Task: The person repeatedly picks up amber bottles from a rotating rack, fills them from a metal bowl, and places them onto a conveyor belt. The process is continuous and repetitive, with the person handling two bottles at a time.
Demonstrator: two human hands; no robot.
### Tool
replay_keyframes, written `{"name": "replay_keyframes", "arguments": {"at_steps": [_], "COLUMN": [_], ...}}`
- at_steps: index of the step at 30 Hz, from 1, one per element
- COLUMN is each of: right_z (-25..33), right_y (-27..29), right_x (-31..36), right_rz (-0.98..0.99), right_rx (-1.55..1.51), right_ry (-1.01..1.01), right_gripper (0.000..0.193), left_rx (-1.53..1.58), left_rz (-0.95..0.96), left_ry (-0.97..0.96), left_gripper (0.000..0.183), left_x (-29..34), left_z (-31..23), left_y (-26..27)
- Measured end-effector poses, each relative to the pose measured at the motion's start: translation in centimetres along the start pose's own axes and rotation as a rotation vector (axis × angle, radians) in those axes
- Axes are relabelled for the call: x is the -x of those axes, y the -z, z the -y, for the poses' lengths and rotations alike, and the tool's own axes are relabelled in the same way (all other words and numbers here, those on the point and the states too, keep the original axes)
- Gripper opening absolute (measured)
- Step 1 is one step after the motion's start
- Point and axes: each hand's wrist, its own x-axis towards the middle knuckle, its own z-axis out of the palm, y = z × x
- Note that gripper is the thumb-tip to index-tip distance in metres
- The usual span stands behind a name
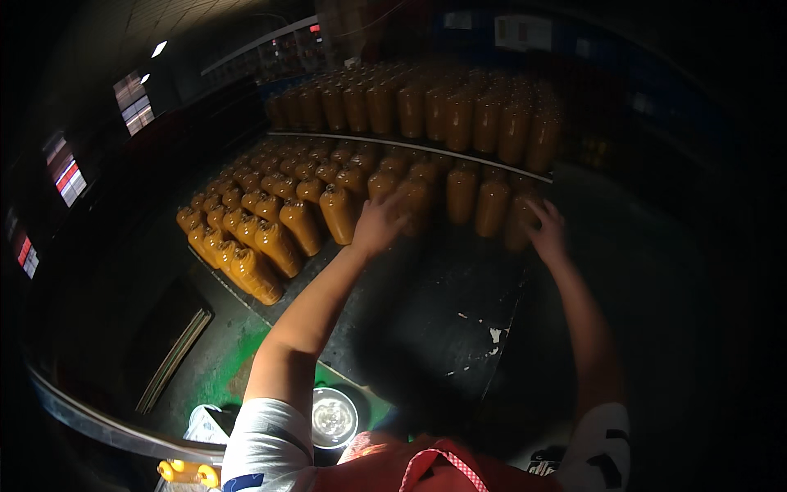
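Note:
My left hand (381,225) reaches to the front of a crowd of filled orange-brown bottles. Its fingers and thumb close on the side of a bottle (417,205), though blur and shadow hide the exact contact. At the right end of the front row, my right hand (549,233) curls round another bottle (520,220). Between the hands, two more upright bottles (461,195) (493,207) stand in the same row. To the left of my left hand, a brighter bottle (337,215) stands at the front of the group. All rest on a dark, worn tabletop (410,303).
Behind, more bottles (412,111) stand packed on a raised surface with a pale edge strip (410,148). Left-hand bottles (255,277) reach the table's edge. Below are a round shiny container (334,418), yellow objects (188,473) and a curved metal rail (106,430). The right side is deeply shadowed.

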Motion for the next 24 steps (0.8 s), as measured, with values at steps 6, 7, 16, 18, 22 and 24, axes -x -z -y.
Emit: {"name": "replay_keyframes", "arguments": {"at_steps": [6,7,16,18,22,24], "right_z": [-9.4,-10.6,-4.8,-4.1,-5.2,-4.6], "right_y": [-9.9,-11.0,-10.3,-9.4,-7.4,-6.6], "right_x": [-9.4,-9.7,-7.4,-5.0,-0.7,2.3], "right_rz": [0.082,0.095,-0.26,-0.306,-0.445,-0.435], "right_rx": [0.335,0.384,0.153,0.127,-0.086,-0.364], "right_ry": [-0.084,-0.107,-0.032,0.003,0.045,-0.053], "right_gripper": [0.057,0.057,0.047,0.047,0.044,0.041], "left_rx": [-0.271,-0.365,-0.018,0.033,0.154,0.328], "left_rz": [0.27,0.342,-0.138,-0.174,-0.303,-0.39], "left_ry": [-0.038,-0.08,-0.247,-0.243,-0.052,0.069], "left_gripper": [0.061,0.061,0.053,0.048,0.046,0.047], "left_x": [-12.4,-12.0,-8.6,-6.1,0.6,6.0], "left_z": [5.0,4.8,6.5,6.0,4.7,5.1], "left_y": [-9.2,-9.8,-10.3,-9.7,-6.7,-4.5]}}
